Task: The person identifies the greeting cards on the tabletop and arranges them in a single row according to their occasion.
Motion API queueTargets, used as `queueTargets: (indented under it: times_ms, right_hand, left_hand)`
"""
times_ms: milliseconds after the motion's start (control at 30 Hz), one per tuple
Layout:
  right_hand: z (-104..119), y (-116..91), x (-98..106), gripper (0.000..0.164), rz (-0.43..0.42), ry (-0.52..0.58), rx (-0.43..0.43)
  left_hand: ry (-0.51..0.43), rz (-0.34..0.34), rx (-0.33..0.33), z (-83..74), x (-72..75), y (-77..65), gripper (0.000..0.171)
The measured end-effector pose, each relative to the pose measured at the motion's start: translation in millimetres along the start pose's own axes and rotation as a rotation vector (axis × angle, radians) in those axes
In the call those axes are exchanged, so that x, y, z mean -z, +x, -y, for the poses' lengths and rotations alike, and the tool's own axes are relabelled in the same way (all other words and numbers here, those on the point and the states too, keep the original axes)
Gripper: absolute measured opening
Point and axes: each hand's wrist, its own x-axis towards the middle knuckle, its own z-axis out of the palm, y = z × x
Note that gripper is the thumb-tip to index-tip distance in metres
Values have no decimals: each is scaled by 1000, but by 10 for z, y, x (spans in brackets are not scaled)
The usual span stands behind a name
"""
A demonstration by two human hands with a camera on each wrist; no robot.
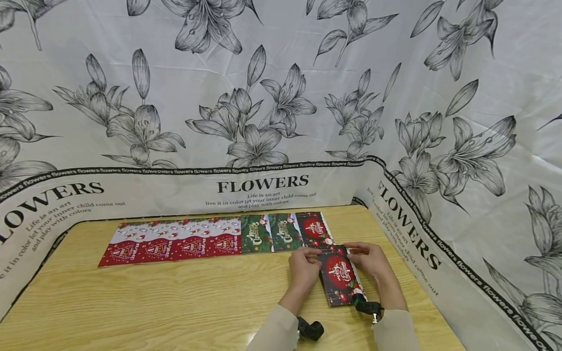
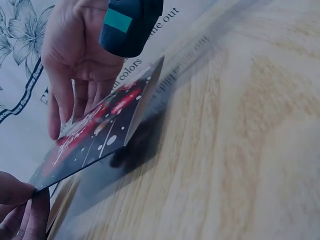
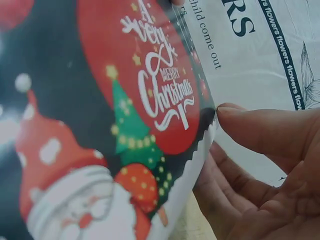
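A dark Christmas card (image 1: 340, 280) with a red circle and white lettering is held between both hands, just in front of the back row. My left hand (image 1: 304, 269) pinches its left edge between thumb and fingers. On the opposite edge, the thumb and fingers of my right hand (image 1: 372, 263) pinch the card. The right wrist view shows a Santa figure and a small tree printed on the card (image 3: 145, 100). In the left wrist view the card (image 2: 107, 125) is tilted, its near end raised over the table with a shadow beneath.
Along the back of the wooden table (image 1: 184, 302) runs a row of several red-and-white cards (image 1: 167, 241), two green cards (image 1: 256, 234) and another dark card (image 1: 313, 229) at the right end. White flower-printed cloth (image 1: 263, 190) walls the table's back and sides.
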Motion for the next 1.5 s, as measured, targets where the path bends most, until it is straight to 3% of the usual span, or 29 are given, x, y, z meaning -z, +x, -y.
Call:
queueTargets:
  times_ms: [233, 533, 867, 1133, 1300, 1500]
  right_hand:
    - [3, 5, -4, 39, 19, 53, 0]
    - [-29, 39, 11, 43, -38, 108, 34]
    - [-47, 45, 30, 41, -168, 123, -24]
    - [-81, 52, 73, 40, -272, 170, -61]
    - [-76, 44, 77, 41, -317, 180, -65]
    - [-69, 30, 66, 39, -316, 189, -59]
  left_hand:
    - [-23, 6, 23, -6, 42, 18, 35]
    - [-71, 19, 42, -15, 24, 16, 37]
    - [-40, 196, 72, -8, 44, -14, 29]
    - [-65, 342, 104, -21, 88, -34, 23]
    - [-56, 379, 120, -42, 92, -47, 25]
    - [-81, 369, 128, -35, 88, -57, 26]
